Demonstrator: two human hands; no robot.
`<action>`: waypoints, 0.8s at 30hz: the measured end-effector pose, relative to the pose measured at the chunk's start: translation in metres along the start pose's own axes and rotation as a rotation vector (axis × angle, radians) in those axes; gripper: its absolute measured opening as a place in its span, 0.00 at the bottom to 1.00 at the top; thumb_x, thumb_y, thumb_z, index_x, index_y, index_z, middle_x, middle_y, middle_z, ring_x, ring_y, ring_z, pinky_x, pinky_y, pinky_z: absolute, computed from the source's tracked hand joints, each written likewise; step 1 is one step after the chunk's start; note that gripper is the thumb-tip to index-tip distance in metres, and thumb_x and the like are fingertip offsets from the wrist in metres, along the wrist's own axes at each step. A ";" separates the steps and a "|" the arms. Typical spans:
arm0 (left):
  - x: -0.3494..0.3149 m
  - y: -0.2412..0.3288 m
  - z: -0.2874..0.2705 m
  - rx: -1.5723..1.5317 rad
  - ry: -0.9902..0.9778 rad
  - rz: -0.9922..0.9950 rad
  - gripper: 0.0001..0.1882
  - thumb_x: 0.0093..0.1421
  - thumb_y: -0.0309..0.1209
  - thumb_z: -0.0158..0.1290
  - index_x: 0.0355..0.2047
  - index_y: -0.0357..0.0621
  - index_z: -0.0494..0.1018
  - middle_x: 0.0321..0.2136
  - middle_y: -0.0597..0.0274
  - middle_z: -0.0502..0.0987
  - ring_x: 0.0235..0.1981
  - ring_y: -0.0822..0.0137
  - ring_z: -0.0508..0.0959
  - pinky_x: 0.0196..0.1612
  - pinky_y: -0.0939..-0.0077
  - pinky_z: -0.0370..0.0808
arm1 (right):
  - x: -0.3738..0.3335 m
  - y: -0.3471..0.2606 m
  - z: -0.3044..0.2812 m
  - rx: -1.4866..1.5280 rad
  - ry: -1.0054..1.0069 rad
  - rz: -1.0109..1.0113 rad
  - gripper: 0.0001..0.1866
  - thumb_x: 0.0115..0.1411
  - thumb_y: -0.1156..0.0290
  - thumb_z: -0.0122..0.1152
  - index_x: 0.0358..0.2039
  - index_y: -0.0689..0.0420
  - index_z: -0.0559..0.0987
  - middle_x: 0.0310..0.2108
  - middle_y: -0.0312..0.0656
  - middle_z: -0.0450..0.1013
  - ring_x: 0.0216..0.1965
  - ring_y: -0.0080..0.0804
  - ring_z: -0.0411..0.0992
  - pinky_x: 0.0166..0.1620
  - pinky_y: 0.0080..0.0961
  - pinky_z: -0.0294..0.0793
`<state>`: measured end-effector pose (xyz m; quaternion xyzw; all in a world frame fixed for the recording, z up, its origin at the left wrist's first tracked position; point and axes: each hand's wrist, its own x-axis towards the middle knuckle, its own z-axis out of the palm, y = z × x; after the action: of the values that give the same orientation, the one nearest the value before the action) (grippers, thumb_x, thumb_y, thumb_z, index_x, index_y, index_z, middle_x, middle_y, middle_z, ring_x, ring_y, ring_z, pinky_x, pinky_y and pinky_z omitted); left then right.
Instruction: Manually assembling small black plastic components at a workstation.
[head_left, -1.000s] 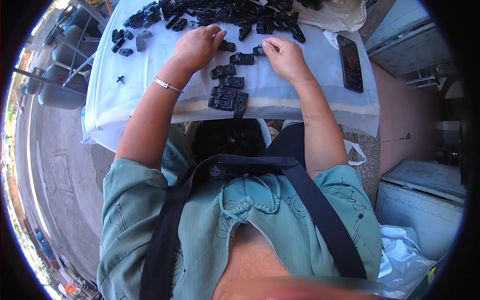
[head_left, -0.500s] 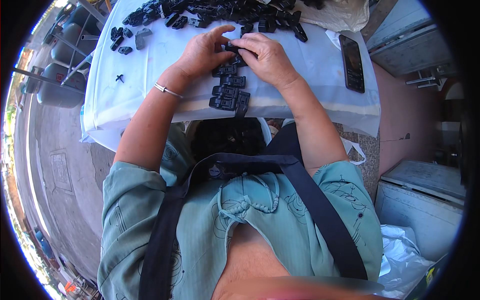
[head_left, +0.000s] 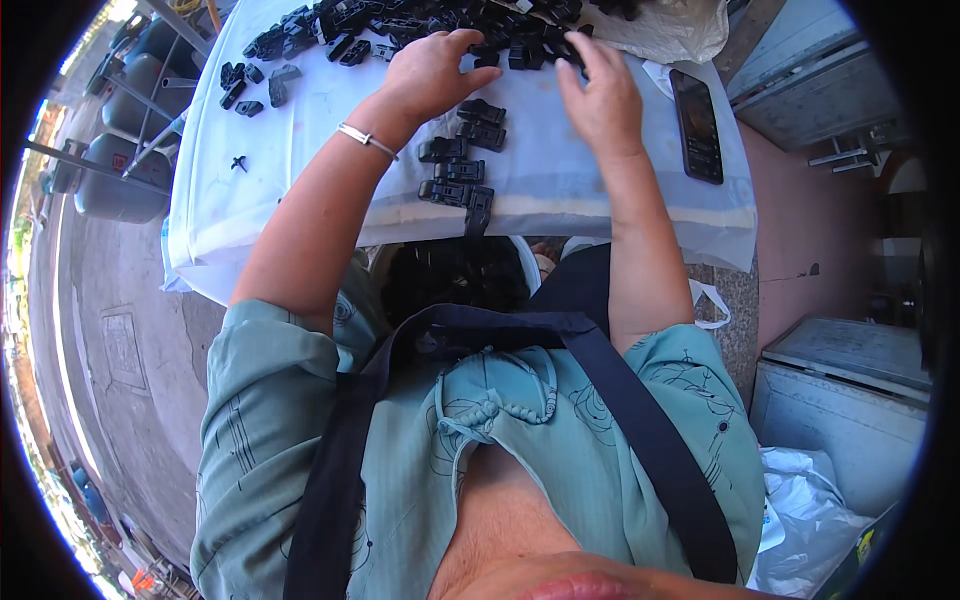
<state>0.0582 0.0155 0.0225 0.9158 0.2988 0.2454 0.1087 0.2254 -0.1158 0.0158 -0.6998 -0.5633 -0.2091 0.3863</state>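
Note:
My left hand [head_left: 432, 75] is over the near edge of a large pile of black plastic parts [head_left: 370, 18], its fingers apart and nothing seen in them. To its right, my right hand [head_left: 605, 98] hovers by the same pile with thumb and fingers spread, holding nothing. Between my forearms, several black plastic clip-like pieces [head_left: 460, 172] lie in a staggered column that runs toward the table's front edge. The piece nearest me has a strip that points down to that edge.
White sheeting covers the table [head_left: 330, 180]. A phone [head_left: 697, 125] lies at the right. Loose black pieces [head_left: 249, 107] and a small black cross-shaped bit [head_left: 238, 163] are at the left. Below the front edge stands a bucket [head_left: 533, 265] with dark contents.
Both hands have left the column of black pieces, which now shows in full. They have moved up toward the pile and apart, the right one farther right, with fingers opened.

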 end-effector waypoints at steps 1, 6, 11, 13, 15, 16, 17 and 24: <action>0.007 0.002 0.007 -0.024 -0.037 0.010 0.19 0.56 0.37 0.58 0.48 0.47 0.74 0.40 0.53 0.78 0.38 0.56 0.80 0.43 0.66 0.77 | 0.004 0.019 0.002 -0.005 0.005 -0.003 0.17 0.57 0.66 0.58 0.48 0.50 0.76 0.42 0.46 0.75 0.42 0.43 0.73 0.43 0.33 0.74; -0.002 -0.017 0.007 -0.012 -0.042 0.250 0.17 0.53 0.32 0.59 0.44 0.45 0.74 0.39 0.55 0.77 0.39 0.55 0.78 0.43 0.68 0.77 | 0.000 0.035 0.021 0.002 -0.157 0.061 0.23 0.52 0.68 0.65 0.50 0.51 0.75 0.37 0.43 0.75 0.31 0.34 0.74 0.38 0.26 0.75; -0.024 -0.026 -0.005 -0.140 -0.021 0.404 0.13 0.53 0.27 0.59 0.40 0.47 0.75 0.38 0.58 0.77 0.38 0.55 0.77 0.42 0.68 0.76 | -0.010 -0.011 0.016 0.744 -0.290 0.264 0.19 0.55 0.71 0.63 0.48 0.52 0.75 0.32 0.42 0.74 0.27 0.29 0.73 0.35 0.23 0.74; -0.028 -0.031 -0.003 -0.175 -0.015 0.429 0.13 0.54 0.26 0.59 0.41 0.47 0.75 0.38 0.58 0.77 0.37 0.56 0.77 0.40 0.69 0.77 | -0.010 -0.012 0.012 0.477 -0.331 0.154 0.19 0.55 0.70 0.63 0.48 0.52 0.75 0.33 0.41 0.75 0.30 0.30 0.74 0.36 0.24 0.74; -0.031 -0.037 0.000 -0.128 -0.022 0.380 0.16 0.53 0.26 0.60 0.44 0.48 0.74 0.37 0.59 0.78 0.37 0.59 0.78 0.40 0.70 0.77 | -0.008 -0.012 0.003 0.113 -0.454 0.085 0.18 0.54 0.69 0.64 0.47 0.52 0.76 0.36 0.41 0.76 0.37 0.33 0.75 0.41 0.27 0.75; -0.032 -0.035 -0.001 -0.131 -0.020 0.379 0.16 0.53 0.26 0.60 0.44 0.48 0.74 0.37 0.59 0.78 0.37 0.59 0.78 0.40 0.70 0.77 | -0.010 -0.013 0.001 0.110 -0.456 0.084 0.18 0.54 0.69 0.64 0.47 0.52 0.76 0.36 0.41 0.76 0.37 0.33 0.75 0.41 0.27 0.75; -0.033 -0.032 -0.001 -0.237 -0.056 0.273 0.21 0.52 0.26 0.60 0.47 0.50 0.72 0.37 0.57 0.78 0.37 0.57 0.78 0.42 0.68 0.77 | -0.011 -0.016 0.001 0.215 -0.410 0.111 0.17 0.54 0.70 0.64 0.46 0.52 0.77 0.37 0.41 0.76 0.37 0.33 0.75 0.41 0.26 0.74; -0.031 -0.025 -0.001 -0.455 -0.113 0.114 0.37 0.51 0.25 0.61 0.60 0.58 0.59 0.39 0.51 0.79 0.39 0.54 0.80 0.45 0.65 0.78 | -0.011 -0.040 0.033 0.393 -0.237 -0.226 0.13 0.55 0.75 0.62 0.42 0.52 0.81 0.41 0.42 0.76 0.41 0.38 0.75 0.45 0.28 0.75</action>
<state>0.0235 0.0173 0.0027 0.8953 0.1771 0.2603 0.3150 0.1801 -0.0945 -0.0001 -0.5634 -0.7092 -0.0538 0.4204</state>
